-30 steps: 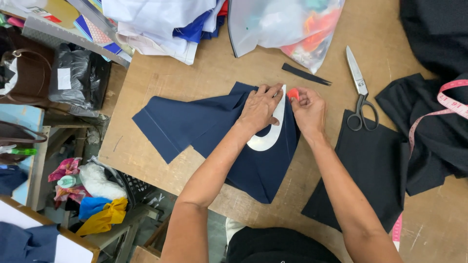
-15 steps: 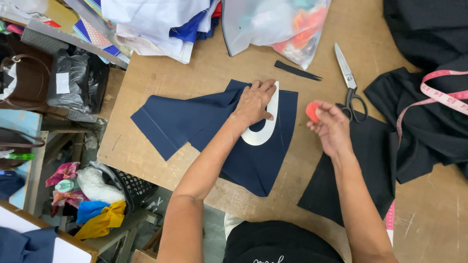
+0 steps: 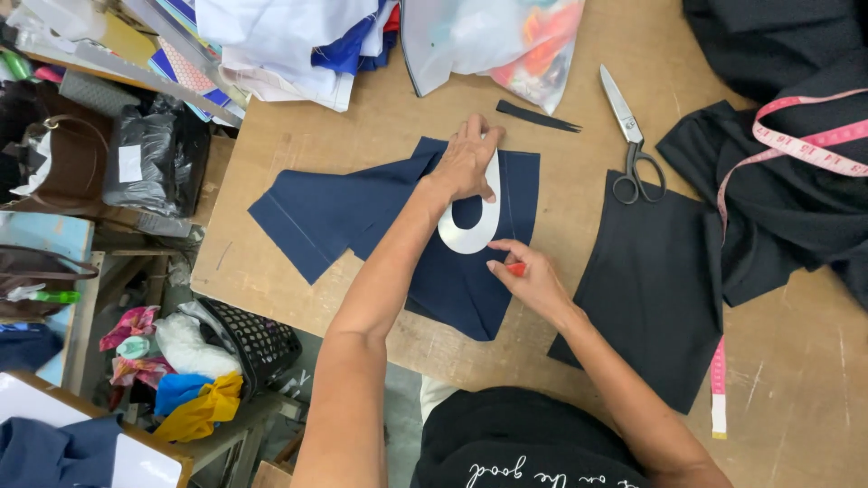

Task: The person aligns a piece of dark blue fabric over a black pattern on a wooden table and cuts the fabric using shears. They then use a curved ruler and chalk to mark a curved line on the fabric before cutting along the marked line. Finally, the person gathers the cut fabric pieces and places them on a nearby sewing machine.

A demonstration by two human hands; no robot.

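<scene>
Left hand [image 3: 467, 163] presses flat, fingers spread, on the white template [image 3: 470, 230] lying on the navy fabric [image 3: 380, 217]. Right hand [image 3: 533, 280], half a second ago near the scissors [image 3: 633, 136], now pinches red chalk [image 3: 516, 268] at the template's lower edge.

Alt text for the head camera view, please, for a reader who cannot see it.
Seen from above, a left hand presses a white curved template flat on navy fabric on a wooden table, while the right hand holds a small red chalk at the template's lower edge. Scissors, black cloth and a pink tape measure lie to the right.
</scene>
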